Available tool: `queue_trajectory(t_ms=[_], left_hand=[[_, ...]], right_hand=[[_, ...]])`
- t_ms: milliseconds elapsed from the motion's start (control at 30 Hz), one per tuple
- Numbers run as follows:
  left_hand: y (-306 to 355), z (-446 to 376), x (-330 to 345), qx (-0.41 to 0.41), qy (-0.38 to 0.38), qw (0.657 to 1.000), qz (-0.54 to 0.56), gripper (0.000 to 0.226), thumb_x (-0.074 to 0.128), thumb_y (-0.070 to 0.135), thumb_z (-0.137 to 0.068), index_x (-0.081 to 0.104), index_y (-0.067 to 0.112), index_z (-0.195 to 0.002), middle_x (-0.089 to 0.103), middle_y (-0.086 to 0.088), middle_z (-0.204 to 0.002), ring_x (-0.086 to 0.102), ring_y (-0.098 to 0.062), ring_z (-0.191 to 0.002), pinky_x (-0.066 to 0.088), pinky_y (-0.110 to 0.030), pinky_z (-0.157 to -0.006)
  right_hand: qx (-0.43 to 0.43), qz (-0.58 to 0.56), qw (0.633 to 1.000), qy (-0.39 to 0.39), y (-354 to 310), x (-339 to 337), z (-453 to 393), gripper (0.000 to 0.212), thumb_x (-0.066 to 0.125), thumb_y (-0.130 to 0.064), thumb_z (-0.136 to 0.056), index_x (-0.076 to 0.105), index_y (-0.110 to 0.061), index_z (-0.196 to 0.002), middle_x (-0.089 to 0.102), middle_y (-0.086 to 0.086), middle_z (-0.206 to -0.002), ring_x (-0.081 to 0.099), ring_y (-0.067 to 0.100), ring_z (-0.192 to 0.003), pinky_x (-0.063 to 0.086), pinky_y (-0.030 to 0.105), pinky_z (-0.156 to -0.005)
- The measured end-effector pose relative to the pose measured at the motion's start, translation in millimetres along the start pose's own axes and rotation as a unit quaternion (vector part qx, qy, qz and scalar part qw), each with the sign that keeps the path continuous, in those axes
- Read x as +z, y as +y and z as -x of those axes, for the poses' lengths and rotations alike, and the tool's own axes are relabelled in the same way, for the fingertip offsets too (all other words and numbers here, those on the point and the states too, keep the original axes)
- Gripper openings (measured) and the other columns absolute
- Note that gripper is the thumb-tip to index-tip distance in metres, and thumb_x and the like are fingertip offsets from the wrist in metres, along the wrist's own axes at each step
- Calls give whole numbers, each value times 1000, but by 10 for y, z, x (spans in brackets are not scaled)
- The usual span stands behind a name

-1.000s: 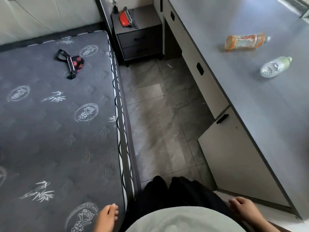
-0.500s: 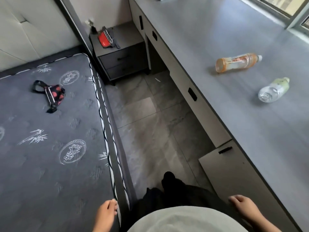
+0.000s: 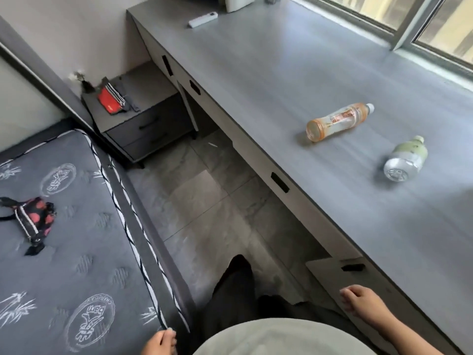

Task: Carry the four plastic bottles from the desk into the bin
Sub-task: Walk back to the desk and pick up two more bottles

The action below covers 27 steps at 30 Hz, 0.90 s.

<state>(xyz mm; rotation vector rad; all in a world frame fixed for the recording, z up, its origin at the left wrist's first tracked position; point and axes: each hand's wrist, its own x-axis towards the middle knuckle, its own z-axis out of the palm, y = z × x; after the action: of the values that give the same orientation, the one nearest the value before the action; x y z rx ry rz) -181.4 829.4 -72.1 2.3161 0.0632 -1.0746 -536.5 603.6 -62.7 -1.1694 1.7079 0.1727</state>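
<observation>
Head view: two bottles on worktop (image 3: 294, 73), orange bottle (image 3: 337, 121) lying crosswise, clear bottle (image 3: 405, 160) just beyond. Right hand (image 3: 363, 301) nearer, loosely curled, empty; left hand (image 3: 160, 345) empty by bed (image 3: 76, 252).

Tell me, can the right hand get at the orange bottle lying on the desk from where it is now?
Probably yes, with a forward stretch. The right hand is empty, low by the desk's near edge, and the orange bottle lies on open desktop. Only the green-labelled bottle lies nearby, off to the side.
</observation>
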Motion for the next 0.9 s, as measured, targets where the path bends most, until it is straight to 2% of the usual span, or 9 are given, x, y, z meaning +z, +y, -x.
queue_trajectory(t_ms=[100,167,233,333,433,500,667,800,900], left_hand=[[453,-395,-60,30,-26,999,-24,25,48,-1,-92,59,-5,-70,52,-16,-64,41,-19,-54,32,-25,-51],[775,-624,-79,65,-48,995,-65,26,50,3,-91,60,-1,-67,56,-17,-66,43,-20,-55,34,-23,-49],[1110,-835,-60,98,-73,987,-109,26,51,5,-91,61,4,-67,58,-15,-65,46,-20,-54,36,-23,-51],[1528,-1018,48,131,-113,974,-147,23,50,4,-91,62,3,-71,57,-12,-63,45,-20,-54,33,-27,-53],[1865,-1141,213,154,-134,961,-184,25,50,5,-91,62,2,-69,56,-12,-62,45,-19,-54,33,-29,-55],[2034,-1185,328,156,-145,957,-200,26,50,4,-91,60,3,-67,56,-13,-63,44,-19,-54,31,-28,-55],[2442,-1172,629,177,-154,945,-227,25,52,3,-90,62,3,-67,58,-15,-65,46,-20,-56,34,-29,-58],[2882,-1024,920,231,-170,924,-253,21,54,6,-89,65,10,-72,65,-14,-71,54,-22,-59,42,-24,-56],[3317,-794,1162,278,-203,899,-271,25,51,8,-91,64,20,-73,67,-8,-80,58,-22,-68,43,-30,-66]], right_hand=[[50,-17,998,27,-33,67,53,21,57,-14,-89,68,-9,-72,70,11,-74,64,24,-72,44,30,-70],[71,-30,996,40,-87,134,146,19,60,-13,-87,72,-6,-74,71,14,-82,65,25,-81,45,29,-75],[90,-59,993,52,-113,199,205,19,60,-10,-87,73,0,-79,72,17,-82,66,26,-79,47,31,-76],[131,-92,985,69,-96,280,278,19,58,-6,-88,72,5,-83,68,16,-77,60,22,-67,43,27,-59],[154,-132,974,97,-124,310,241,19,58,-2,-88,70,4,-74,68,17,-72,59,21,-63,42,17,-53],[158,-159,969,104,-180,325,179,20,58,-4,-88,69,-2,-71,69,16,-73,63,20,-63,43,16,-50],[119,-188,967,122,-471,123,-51,22,54,-11,-92,66,-16,-74,72,13,-85,70,30,-82,47,22,-69],[36,-196,970,137,-856,-167,-121,27,52,-15,-93,62,-31,-74,71,-3,-81,71,15,-78,50,24,-76],[-12,-228,963,143,-1203,-418,-113,25,51,-18,-94,61,-34,-77,71,-8,-86,69,11,-82,51,31,-84]])
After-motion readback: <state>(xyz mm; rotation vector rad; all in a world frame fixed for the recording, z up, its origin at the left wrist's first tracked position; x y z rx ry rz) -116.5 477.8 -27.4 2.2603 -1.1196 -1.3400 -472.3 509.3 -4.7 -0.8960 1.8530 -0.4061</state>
